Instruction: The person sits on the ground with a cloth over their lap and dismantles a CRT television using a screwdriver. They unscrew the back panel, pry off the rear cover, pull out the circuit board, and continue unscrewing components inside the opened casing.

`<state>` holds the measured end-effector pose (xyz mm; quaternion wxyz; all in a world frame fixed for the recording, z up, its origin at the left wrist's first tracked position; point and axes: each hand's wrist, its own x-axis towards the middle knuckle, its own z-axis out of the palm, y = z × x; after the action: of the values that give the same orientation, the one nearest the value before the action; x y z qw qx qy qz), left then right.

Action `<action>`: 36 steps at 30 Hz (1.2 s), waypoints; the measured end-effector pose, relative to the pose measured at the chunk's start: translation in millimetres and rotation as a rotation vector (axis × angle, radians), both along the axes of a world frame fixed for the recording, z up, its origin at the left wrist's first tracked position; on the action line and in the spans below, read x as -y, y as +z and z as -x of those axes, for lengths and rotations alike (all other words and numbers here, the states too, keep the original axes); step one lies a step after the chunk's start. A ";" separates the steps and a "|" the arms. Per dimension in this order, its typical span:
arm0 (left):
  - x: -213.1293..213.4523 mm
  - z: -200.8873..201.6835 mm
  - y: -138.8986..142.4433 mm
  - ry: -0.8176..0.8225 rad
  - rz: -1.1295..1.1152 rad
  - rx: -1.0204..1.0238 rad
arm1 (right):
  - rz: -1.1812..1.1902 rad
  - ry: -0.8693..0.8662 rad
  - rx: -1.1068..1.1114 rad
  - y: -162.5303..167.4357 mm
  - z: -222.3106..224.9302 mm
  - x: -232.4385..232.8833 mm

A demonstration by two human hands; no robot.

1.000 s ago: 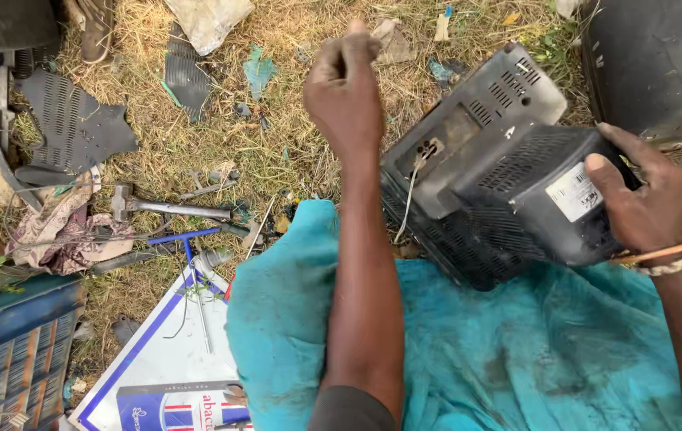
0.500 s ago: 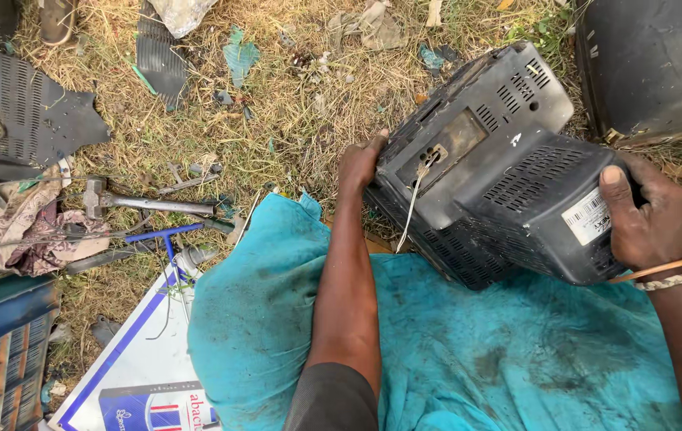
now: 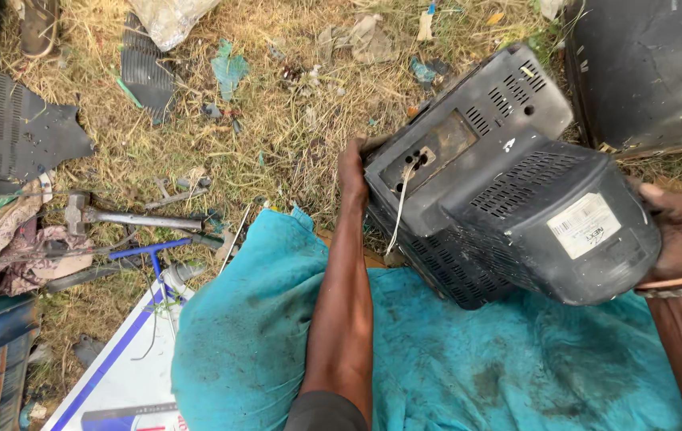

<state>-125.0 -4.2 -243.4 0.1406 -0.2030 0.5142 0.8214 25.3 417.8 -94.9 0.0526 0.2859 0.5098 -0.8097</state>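
Observation:
A dark grey box-shaped television casing (image 3: 509, 191) with vent slots and a white sticker lies tilted over my lap, its back facing up. My left hand (image 3: 352, 172) grips its left rear edge, beside a panel from which a thin pale wire hangs. My right hand (image 3: 676, 231), with bands on the wrist, holds the casing's right end, its fingers partly hidden behind it. A stained teal cloth (image 3: 453, 359) covers my legs under the casing.
Dry grass with litter all around. A hammer (image 3: 129, 217) and a blue-handled tool (image 3: 153, 254) lie at left, near crumpled cloth (image 3: 5, 247) and black plastic panels (image 3: 17, 124). Another dark casing (image 3: 648, 68) stands at top right. A white board (image 3: 121, 375) lies at lower left.
My left hand came down from the air and took hold of the casing's left edge. The casing has since tilted and shifted slightly toward me.

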 end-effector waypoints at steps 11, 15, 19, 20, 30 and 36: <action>-4.9 20.4 31.2 -0.398 0.608 0.066 | 0.134 0.014 -0.010 -4.0 3.8 13.0; -6.3 25.0 53.6 -0.609 0.831 0.007 | -0.328 0.156 0.114 0.9 38.9 27.0; -3.6 22.5 63.9 -0.603 0.834 -0.055 | -0.710 0.399 0.155 -17.8 76.9 49.3; -2.4 21.6 65.4 -0.626 0.851 -0.052 | -0.767 0.445 0.159 -24.0 84.3 54.7; 4.7 15.0 84.4 -0.808 0.887 -0.036 | -0.983 0.630 0.125 -10.8 106.2 66.0; 4.5 2.0 95.8 -0.826 0.890 -0.063 | -1.063 0.768 0.055 -14.6 116.1 70.8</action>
<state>-127.0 -8.7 -147.6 0.3341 -0.0016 0.8484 0.4106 -90.7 346.9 -109.6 0.2025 0.0912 0.9048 -0.3633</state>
